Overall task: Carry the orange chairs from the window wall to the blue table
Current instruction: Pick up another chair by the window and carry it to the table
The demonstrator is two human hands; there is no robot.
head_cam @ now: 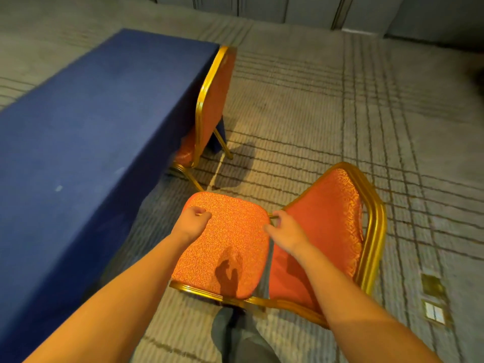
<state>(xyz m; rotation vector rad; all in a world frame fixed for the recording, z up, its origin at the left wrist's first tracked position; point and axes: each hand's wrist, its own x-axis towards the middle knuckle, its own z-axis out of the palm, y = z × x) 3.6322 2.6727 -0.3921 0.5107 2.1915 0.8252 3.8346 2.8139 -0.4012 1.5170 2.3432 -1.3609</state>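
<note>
Two orange patterned-fabric chairs with gold metal frames, on grey-beige carpet crossed by dark grid lines. At the far end of the room, a grey panelled wall. Along the left, a long worktop draped to the floor in dark blue cloth. Set into the carpet at lower right, brass floor plates.

Far chair: upright, seat pushed under the blue cloth, backrest seen edge-on, facing left into the worktop.

Near chair: near the worktop's long side, closer to the camera than the far chair and apart from it. Seat toward the worktop, backrest to the right and leaning away, the long line from seat to backrest running left to right. Legs hidden beneath the seat, so cannot tell whether touching the carpet.

Left hand: fingers curled over the far left corner of the near chair's seat, gripping it. Right hand: fingers curled round the gold bar in the gap between seat and backrest. Below the seat, a leg in grey trousers.
</note>
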